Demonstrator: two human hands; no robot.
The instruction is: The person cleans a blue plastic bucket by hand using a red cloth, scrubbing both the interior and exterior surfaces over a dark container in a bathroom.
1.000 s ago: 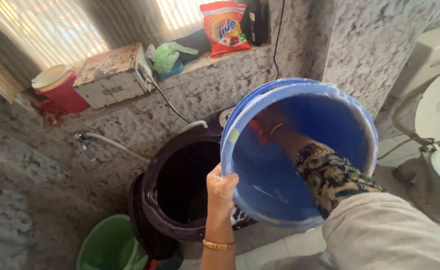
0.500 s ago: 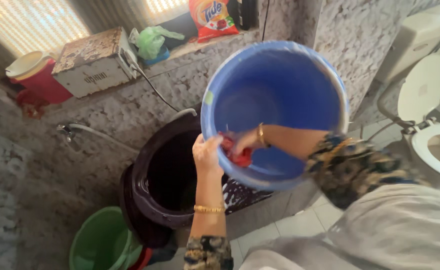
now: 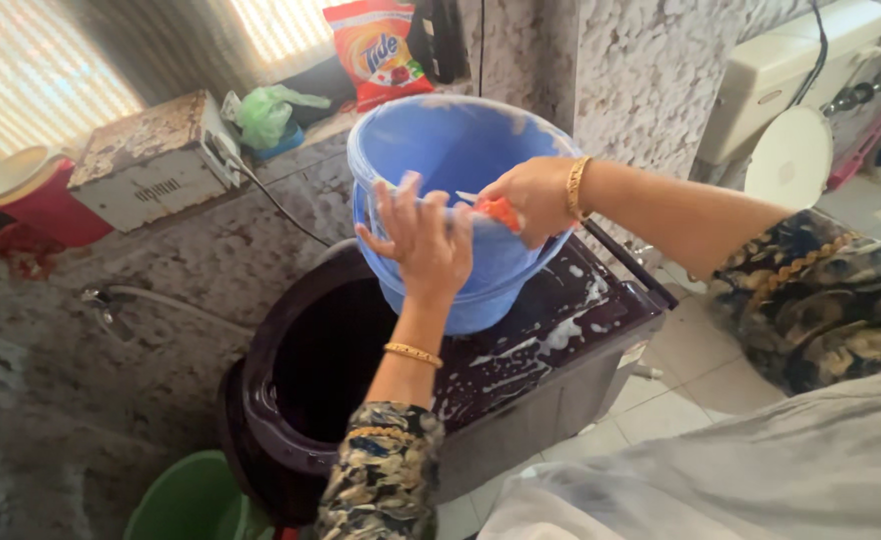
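A blue plastic bucket [image 3: 461, 150] stands on the back of a dark maroon top-loading washing machine [image 3: 551, 350], whose wet top is streaked with suds. My left hand [image 3: 423, 240] grips the bucket's near rim, with its fingers spread over the edge. My right hand [image 3: 533, 195] is at the same rim just to the right, pinching a small orange-red scrubber [image 3: 501, 212] against the rim. The machine's round drum opening [image 3: 326, 350] lies dark below and left of the bucket.
A green bucket [image 3: 186, 500] stands on the floor at lower left. The ledge behind holds a red container [image 3: 41, 195], a worn white box [image 3: 151, 160], a green bag [image 3: 266, 110] and an orange detergent packet [image 3: 381, 45]. A white toilet [image 3: 791, 150] is at right.
The bucket, held up with its mouth facing me, has come down upright onto the machine. My right hand moved from inside the bucket out to its rim.
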